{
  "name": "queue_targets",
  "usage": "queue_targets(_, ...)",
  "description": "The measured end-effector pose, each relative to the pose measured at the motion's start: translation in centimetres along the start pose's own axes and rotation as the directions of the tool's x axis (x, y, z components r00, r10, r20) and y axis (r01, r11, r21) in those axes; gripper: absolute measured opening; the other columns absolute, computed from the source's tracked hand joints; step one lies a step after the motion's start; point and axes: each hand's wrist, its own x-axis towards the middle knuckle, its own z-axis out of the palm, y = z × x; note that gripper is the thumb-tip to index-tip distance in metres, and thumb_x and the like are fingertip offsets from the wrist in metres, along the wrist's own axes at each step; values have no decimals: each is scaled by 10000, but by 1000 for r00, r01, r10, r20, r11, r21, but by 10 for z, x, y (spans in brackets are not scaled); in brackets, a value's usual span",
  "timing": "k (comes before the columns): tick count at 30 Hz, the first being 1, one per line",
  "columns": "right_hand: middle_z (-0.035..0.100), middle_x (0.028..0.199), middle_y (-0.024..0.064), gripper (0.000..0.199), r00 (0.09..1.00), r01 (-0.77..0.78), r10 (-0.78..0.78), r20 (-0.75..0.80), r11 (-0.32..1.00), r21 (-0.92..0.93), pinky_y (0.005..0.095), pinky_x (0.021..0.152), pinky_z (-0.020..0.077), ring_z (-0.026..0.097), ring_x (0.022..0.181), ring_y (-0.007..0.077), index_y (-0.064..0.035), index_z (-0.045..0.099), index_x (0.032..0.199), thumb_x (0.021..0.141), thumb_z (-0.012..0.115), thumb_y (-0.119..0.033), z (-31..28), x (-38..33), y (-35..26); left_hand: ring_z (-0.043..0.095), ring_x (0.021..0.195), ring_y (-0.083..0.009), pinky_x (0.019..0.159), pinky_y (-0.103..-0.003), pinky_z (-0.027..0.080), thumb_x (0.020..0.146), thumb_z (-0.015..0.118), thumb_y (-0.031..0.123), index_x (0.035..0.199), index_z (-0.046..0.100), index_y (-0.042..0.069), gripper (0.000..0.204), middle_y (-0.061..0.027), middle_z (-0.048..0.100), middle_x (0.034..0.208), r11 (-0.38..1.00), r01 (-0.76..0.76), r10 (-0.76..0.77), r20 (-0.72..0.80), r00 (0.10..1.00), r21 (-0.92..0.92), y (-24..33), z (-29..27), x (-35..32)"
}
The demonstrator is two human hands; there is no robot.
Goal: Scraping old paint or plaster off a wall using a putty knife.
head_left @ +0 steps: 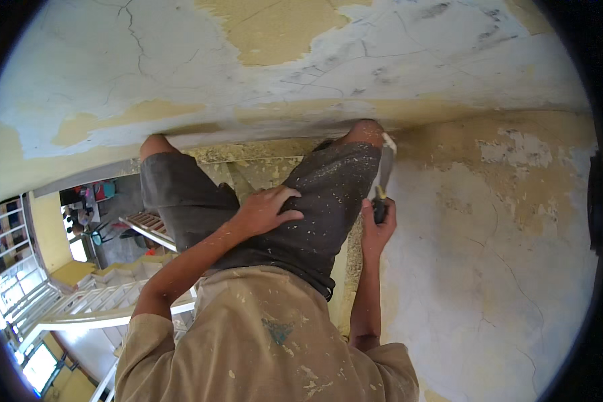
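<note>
Our right hand (378, 228) is clenched around the dark handle of a scraper (384, 175), whose blade points toward twelve o'clock and lies against the wall (502, 268) just beside our right knee, while our left hand (269, 209) rests loosely open, palm down, on our dust-speckled grey shorts (328, 201). We judge the scraping well along but unfinished: much of the wall is stripped to pale plaster, yet yellow paint patches (275, 30) remain at twelve and two o'clock.
</note>
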Motion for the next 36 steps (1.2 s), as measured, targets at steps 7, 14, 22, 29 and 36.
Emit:
queue_targets(7,523,659,44,302,999,40,-44,-21,985,-168,276,524,370,427,571,106,8,545,992,846,608,-249,-43,-11,14,615,815,-278,714,-393,487,794,624,369,917,605,104,293,-81,622,829,984,-174,170,130,977,26,29,-7,6)
queue_targets(14,401,570,-16,268,956,-209,244,-161,955,210,215,393,246,315,438,53,-8,532,888,915,497,-272,-40,-13,32,612,769,-299,699,-382,479,844,578,348,928,638,97,271,-100,640,874,884,467,-459,-230,858,-22,-34,-13,22)
queue_targets(22,446,574,4,276,930,-261,331,-158,901,347,211,393,257,351,429,62,-24,543,896,917,487,-293,-25,-3,22,615,895,-268,742,-352,472,848,586,339,1005,639,110,283,-122,632,987,934,203,-259,-166,952,-293,8,31,71)
queue_targets(29,447,579,6,265,929,-229,297,-222,931,284,229,393,260,345,439,64,-26,547,900,913,506,-288,-29,-5,27,630,776,-235,704,-354,475,856,561,344,903,673,100,273,-88,665,856,955,144,-184,-137,973,-258,-37,5,90)
queue_targets(36,425,556,-2,280,932,-182,261,-251,937,298,226,391,250,334,436,58,-19,552,915,912,514,-296,-29,-6,37,622,831,-284,728,-369,470,889,504,382,954,628,73,339,-122,645,829,911,281,-361,-252,898,-302,-48,-3,91)
